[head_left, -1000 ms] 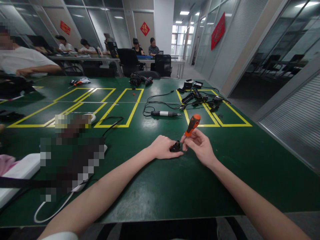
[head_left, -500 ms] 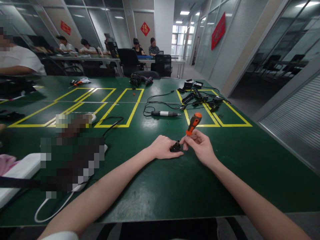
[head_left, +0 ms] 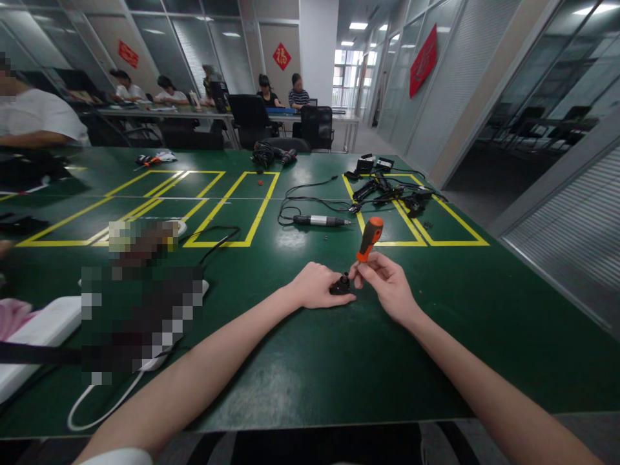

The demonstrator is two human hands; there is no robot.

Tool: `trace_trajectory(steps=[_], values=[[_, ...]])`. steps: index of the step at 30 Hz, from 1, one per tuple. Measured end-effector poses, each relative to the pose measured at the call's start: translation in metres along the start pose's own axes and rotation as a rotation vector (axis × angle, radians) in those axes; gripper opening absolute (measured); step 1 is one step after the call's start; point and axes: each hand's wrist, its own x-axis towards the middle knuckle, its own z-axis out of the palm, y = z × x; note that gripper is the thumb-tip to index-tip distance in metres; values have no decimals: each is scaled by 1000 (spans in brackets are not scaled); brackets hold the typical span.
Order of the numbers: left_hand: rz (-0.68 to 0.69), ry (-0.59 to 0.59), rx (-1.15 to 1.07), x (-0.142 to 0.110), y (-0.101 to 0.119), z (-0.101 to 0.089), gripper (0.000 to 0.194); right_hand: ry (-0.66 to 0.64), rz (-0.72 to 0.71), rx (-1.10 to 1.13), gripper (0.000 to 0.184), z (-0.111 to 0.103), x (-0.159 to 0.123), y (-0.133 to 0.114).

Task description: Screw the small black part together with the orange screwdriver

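My left hand (head_left: 317, 286) rests on the green table, its fingers closed around a small black part (head_left: 341, 284) with a short round stub on top. Just to the right, my right hand (head_left: 387, 284) pinches an orange and black screwdriver (head_left: 369, 239) low down, near where handle and shaft meet. The handle points up and leans slightly right. The screwdriver's tip is hidden by my fingers, so I cannot tell whether it touches the black part.
Beyond my hands lies a grey and black electric screwdriver (head_left: 322, 221) with its cord. Black tools and cables (head_left: 387, 187) are piled at the back right. A white power strip (head_left: 43, 336) lies at the left. Yellow tape (head_left: 264, 210) marks the green table (head_left: 271, 387).
The screwdriver's handle has tilted a little to the left and stands more upright. My left hand and the black part have stayed in place.
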Motion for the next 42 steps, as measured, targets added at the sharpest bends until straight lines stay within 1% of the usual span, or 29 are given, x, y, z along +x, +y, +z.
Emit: trace_trajectory(steps=[9, 14, 19, 23, 28, 31, 36, 42], values=[[-8, -4, 1, 0, 0, 1, 62, 13, 15, 31, 35, 0, 0, 2], [-3, -11, 3, 0, 0, -1, 61, 15, 0, 31, 30, 1, 1, 0], [-5, -16, -2, 0, -1, -1, 63, 3, 17, 81, 35, 1, 1, 0], [-7, -21, 1, 0, -1, 0, 63, 55, -5, 101, 35, 2, 1, 2], [1, -33, 13, 1, 1, -3, 62, 97, -5, 7, 33, 0, 3, -1], [1, -40, 18, 0, 1, -4, 61, 82, -2, 3, 32, -2, 4, -3], [-6, -44, 17, 0, 1, -3, 62, 41, -4, 78, 33, -1, 3, -2], [-8, -33, 11, 1, 1, -2, 61, 121, 17, 78, 33, 0, 2, -1]])
